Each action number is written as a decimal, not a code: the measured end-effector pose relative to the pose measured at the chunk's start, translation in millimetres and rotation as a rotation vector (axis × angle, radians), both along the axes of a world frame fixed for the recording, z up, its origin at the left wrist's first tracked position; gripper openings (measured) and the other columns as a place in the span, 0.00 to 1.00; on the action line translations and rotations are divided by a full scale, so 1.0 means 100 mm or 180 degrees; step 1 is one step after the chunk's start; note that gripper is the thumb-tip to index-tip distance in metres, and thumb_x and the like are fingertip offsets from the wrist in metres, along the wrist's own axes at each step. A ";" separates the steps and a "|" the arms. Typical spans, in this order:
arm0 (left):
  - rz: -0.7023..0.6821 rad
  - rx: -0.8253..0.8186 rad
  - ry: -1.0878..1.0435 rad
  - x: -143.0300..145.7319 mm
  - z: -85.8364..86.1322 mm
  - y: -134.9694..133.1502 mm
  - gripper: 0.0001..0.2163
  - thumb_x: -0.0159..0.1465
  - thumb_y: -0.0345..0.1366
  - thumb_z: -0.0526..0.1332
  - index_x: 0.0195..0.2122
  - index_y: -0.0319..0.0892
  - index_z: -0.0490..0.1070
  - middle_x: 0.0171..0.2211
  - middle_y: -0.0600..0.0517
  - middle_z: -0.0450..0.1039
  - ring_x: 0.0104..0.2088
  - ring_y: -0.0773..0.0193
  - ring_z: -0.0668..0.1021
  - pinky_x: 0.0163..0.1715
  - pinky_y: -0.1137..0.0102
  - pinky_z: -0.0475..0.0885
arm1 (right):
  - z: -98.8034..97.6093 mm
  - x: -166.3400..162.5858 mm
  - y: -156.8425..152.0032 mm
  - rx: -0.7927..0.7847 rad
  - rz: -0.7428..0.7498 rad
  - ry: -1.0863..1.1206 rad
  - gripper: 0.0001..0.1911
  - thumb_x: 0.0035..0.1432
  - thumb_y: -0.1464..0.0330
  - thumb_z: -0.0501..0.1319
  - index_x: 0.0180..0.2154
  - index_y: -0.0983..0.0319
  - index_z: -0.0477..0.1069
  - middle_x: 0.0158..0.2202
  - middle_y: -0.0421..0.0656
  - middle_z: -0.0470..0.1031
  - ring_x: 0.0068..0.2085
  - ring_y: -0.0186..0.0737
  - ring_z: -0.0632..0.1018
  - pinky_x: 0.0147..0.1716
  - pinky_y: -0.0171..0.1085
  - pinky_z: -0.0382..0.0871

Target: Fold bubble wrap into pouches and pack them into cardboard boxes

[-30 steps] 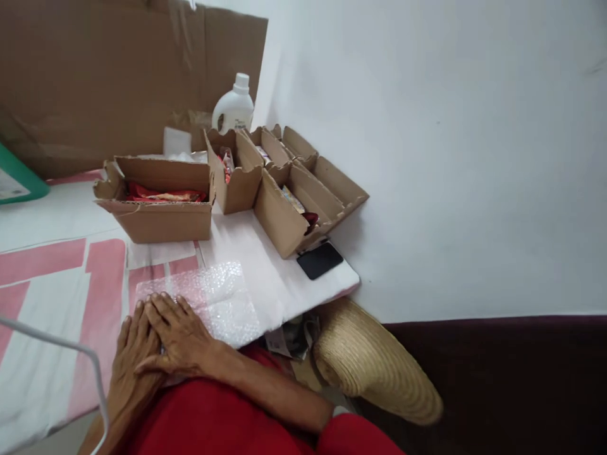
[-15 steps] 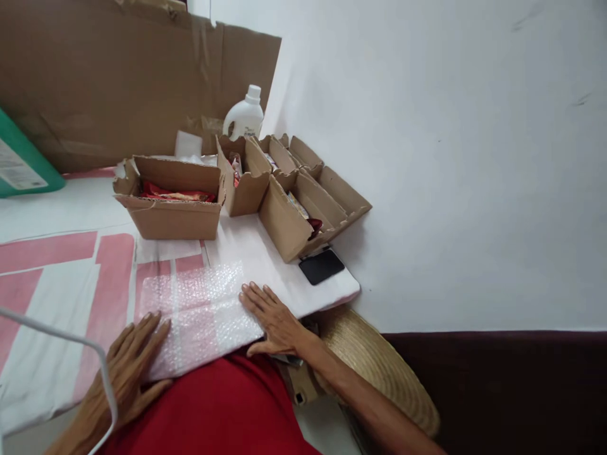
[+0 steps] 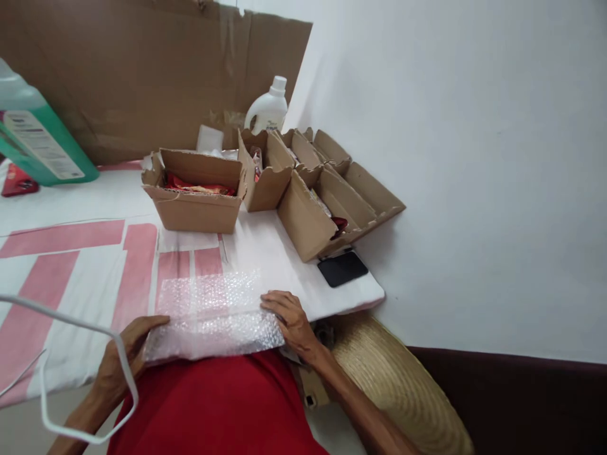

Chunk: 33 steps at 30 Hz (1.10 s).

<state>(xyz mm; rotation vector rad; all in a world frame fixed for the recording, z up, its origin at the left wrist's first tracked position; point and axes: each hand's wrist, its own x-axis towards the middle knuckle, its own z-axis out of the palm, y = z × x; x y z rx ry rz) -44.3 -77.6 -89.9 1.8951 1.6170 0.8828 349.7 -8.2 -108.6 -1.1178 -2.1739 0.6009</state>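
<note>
Places are given relative to the bubble wrap. It lies at the near edge of the surface, which bears a striped cloth and extends beyond the wrap on its far side and to its left. A cardboard panel stands well behind the wrap; a woven straw item sits below and to its right. A carton with red packets inside stands beyond the wrap, apart from it. The left hand is at the wrap's left end, fingers bent and nearly closed on the edge, thumb placement unclear; the right hand has its fingers curled closed over the right end. A dark phone lies to the wrap's right, not touching. Assessment: the step appears to be handling or folding the wrap along its crosswise crease; the next move would call for level, matched tension from both hands.
</note>
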 end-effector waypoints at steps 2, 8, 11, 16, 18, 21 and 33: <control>0.0474 -0.0221 -0.0155 0.10 0.08 0.06 0.13 0.66 0.45 0.59 0.45 0.46 0.77 0.40 0.50 0.82 0.40 0.59 0.83 0.37 0.69 0.79 | -0.02 -0.13 -0.02 -0.0038 -0.0486 0.0254 0.09 0.68 0.67 0.58 0.41 0.59 0.77 0.45 0.47 0.80 0.51 0.48 0.75 0.52 0.49 0.69; 0.1499 -0.0168 -0.0224 0.41 0.14 0.12 0.18 0.63 0.52 0.61 0.42 0.43 0.77 0.35 0.50 0.81 0.34 0.61 0.81 0.37 0.68 0.77 | -0.07 -0.43 -0.11 0.0137 -0.1466 0.0290 0.09 0.69 0.65 0.60 0.35 0.60 0.72 0.43 0.46 0.75 0.48 0.47 0.72 0.50 0.48 0.66; 0.1583 -0.0027 -0.0068 0.46 0.09 0.12 0.17 0.64 0.49 0.60 0.43 0.42 0.77 0.35 0.50 0.80 0.33 0.62 0.80 0.37 0.69 0.77 | -0.08 -0.49 -0.11 0.0200 -0.1610 0.0252 0.10 0.69 0.64 0.61 0.33 0.60 0.70 0.43 0.46 0.74 0.48 0.47 0.71 0.50 0.47 0.65; 0.1559 0.0395 0.0281 0.45 -0.02 0.15 0.16 0.65 0.46 0.60 0.45 0.39 0.76 0.35 0.49 0.79 0.33 0.62 0.80 0.36 0.69 0.76 | -0.10 -0.51 -0.10 0.0242 -0.1696 0.0207 0.10 0.68 0.65 0.62 0.32 0.60 0.69 0.42 0.45 0.75 0.47 0.46 0.71 0.48 0.45 0.64; 0.1499 0.0559 0.0459 0.45 -0.05 0.17 0.16 0.66 0.45 0.60 0.47 0.38 0.75 0.35 0.49 0.78 0.32 0.63 0.79 0.36 0.68 0.76 | -0.10 -0.51 -0.10 0.0234 -0.1730 0.0212 0.10 0.68 0.66 0.62 0.32 0.60 0.69 0.42 0.45 0.75 0.47 0.46 0.72 0.48 0.45 0.64; 0.1491 0.0800 0.0774 0.47 -0.04 0.21 0.17 0.67 0.43 0.59 0.52 0.37 0.73 0.35 0.49 0.74 0.31 0.63 0.76 0.36 0.67 0.75 | -0.10 -0.52 -0.09 0.0187 -0.1777 0.0230 0.10 0.67 0.67 0.62 0.32 0.60 0.69 0.42 0.46 0.75 0.47 0.47 0.71 0.48 0.45 0.64; -0.0477 0.1457 0.1944 0.75 -0.13 0.18 0.23 0.67 0.34 0.58 0.64 0.44 0.66 0.62 0.40 0.68 0.66 0.44 0.66 0.66 0.50 0.56 | -0.02 -0.56 -0.04 -0.0009 -0.1849 0.0272 0.09 0.62 0.72 0.63 0.29 0.59 0.67 0.40 0.45 0.74 0.46 0.47 0.71 0.47 0.46 0.65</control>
